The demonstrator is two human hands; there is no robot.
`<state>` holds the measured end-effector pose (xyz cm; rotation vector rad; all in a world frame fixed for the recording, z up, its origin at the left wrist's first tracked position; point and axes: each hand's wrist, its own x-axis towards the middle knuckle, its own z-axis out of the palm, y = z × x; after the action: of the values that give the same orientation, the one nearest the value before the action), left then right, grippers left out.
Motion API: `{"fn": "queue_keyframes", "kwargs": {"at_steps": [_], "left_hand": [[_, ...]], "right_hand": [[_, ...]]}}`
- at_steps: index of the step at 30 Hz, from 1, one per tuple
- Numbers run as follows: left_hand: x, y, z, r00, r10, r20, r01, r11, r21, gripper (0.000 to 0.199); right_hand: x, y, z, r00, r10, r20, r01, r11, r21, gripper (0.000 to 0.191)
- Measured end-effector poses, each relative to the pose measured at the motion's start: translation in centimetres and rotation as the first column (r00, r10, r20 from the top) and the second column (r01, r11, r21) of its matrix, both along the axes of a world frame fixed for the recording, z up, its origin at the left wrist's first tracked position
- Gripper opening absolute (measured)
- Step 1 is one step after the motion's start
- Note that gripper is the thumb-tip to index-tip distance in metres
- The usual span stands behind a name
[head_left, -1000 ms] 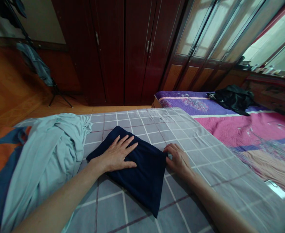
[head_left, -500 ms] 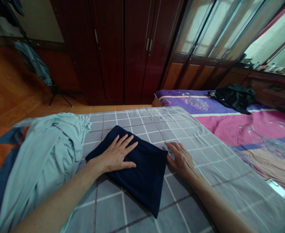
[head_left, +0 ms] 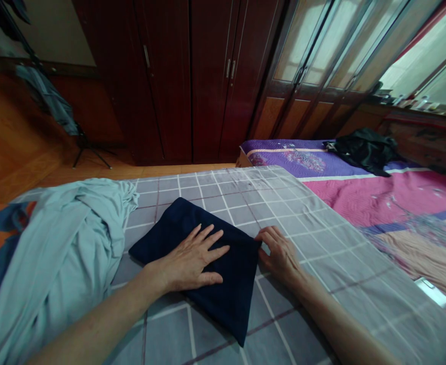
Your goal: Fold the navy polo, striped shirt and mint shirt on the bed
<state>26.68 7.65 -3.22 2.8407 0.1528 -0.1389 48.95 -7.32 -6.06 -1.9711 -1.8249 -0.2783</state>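
A folded navy blue cloth (head_left: 230, 274), perhaps a garment, lies flat on the grey checked bedsheet (head_left: 276, 314). My left hand (head_left: 196, 258) rests on top of it, palm down with the fingers spread. At the cloth's right corner, my right hand (head_left: 280, 253) is closed, its thumb and fingertips pinching the edge. What kind of garment it is does not show.
To the left lies a heap of pale green fabric (head_left: 67, 233) beside orange and blue cloth. A second bed with a purple and pink cover (head_left: 333, 187) adjoins on the right, bearing a black garment (head_left: 363, 149) and a phone-like white object (head_left: 433, 292). Dark red wardrobes (head_left: 170, 91) stand behind.
My left hand has slid right and nearer to me across the navy cloth. My right hand's fingers have closed on its right corner.
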Motion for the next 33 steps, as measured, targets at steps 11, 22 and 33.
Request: {"fn": "queue_keyframes", "kwargs": {"at_steps": [11, 22, 33], "left_hand": [[0.0, -0.4, 0.8, 0.998, -0.057, -0.006, 0.057, 0.997, -0.058, 0.054], [-0.2, -3.7, 2.4, 0.958, -0.258, 0.127, 0.269, 0.959, -0.086, 0.044], [-0.6, -5.3, 2.5, 0.946, -0.315, 0.07, 0.323, 0.91, -0.259, 0.036]], "right_hand": [[-0.1, 0.8, 0.4, 0.952, -0.222, 0.209, 0.246, 0.965, -0.096, 0.015], [1.1, -0.5, 1.6, 0.99, -0.14, -0.018, 0.139, 0.989, -0.052, 0.023], [-1.4, 0.0, 0.0, 0.995, 0.042, 0.086, -0.022, 0.974, -0.224, 0.05]]}}
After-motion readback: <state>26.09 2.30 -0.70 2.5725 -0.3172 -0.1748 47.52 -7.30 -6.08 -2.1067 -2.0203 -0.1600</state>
